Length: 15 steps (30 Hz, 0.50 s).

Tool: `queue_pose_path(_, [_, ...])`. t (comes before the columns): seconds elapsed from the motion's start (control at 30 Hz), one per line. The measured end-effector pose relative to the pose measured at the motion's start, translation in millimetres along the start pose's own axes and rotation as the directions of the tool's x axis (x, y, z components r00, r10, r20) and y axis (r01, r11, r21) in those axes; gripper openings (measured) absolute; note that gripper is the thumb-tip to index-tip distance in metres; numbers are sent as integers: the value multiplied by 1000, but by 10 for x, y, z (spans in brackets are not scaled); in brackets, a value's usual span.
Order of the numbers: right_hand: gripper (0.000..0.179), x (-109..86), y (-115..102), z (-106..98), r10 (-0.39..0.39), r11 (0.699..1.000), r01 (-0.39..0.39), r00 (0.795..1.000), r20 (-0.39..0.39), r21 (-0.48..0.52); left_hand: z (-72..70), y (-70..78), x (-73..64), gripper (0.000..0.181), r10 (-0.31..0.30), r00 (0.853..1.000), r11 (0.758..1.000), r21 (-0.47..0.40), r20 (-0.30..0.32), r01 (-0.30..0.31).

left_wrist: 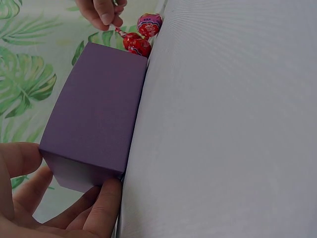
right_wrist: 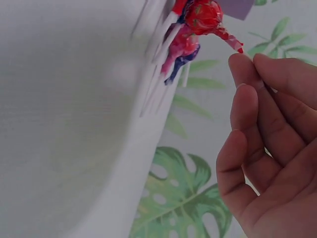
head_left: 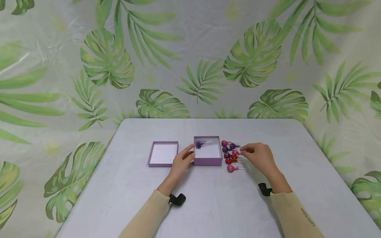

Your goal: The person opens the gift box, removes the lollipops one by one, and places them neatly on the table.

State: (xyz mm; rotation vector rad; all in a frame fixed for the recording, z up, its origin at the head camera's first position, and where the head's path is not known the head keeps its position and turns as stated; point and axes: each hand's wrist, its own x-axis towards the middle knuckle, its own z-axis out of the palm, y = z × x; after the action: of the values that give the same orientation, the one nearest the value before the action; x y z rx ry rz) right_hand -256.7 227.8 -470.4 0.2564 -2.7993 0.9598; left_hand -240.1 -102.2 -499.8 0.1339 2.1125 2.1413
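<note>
My left hand (head_left: 181,162) rests against the left side of an open purple box (head_left: 207,161), fingers touching its wall and rim. In the left wrist view, the fingers lie along the side of the purple box (left_wrist: 94,104). One dark purple lollipop (head_left: 198,145) lies inside near the left wall. Right of the box, my right hand (head_left: 262,158) pinches the stick end of a red-wrapped lollipop (right_wrist: 203,17) between thumb and index finger. Beside it lie several lollipops in red, pink and purple wrappers, including a pink lollipop (head_left: 231,168) nearest the front. Their sticks mostly point right.
A shallow purple-edged lid (head_left: 163,165) with a white inside lies left of the box. Everything is on a white-covered table (head_left: 220,201). A leaf-patterned curtain (head_left: 208,43) hangs behind. Each wrist wears a small black camera mount.
</note>
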Motion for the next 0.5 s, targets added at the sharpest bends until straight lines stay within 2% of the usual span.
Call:
queue_pose_path(0.2, [14, 6, 96, 6, 24, 1000, -24, 1000, 10, 0, -32, -220, 136, 48, -8, 1000, 1000, -4, 3, 8])
queue_pose_path(0.5, [16, 9, 226, 11, 67, 997, -69, 997, 44, 29, -17, -282, 142, 45, 23, 999, 1000, 5, -31, -23])
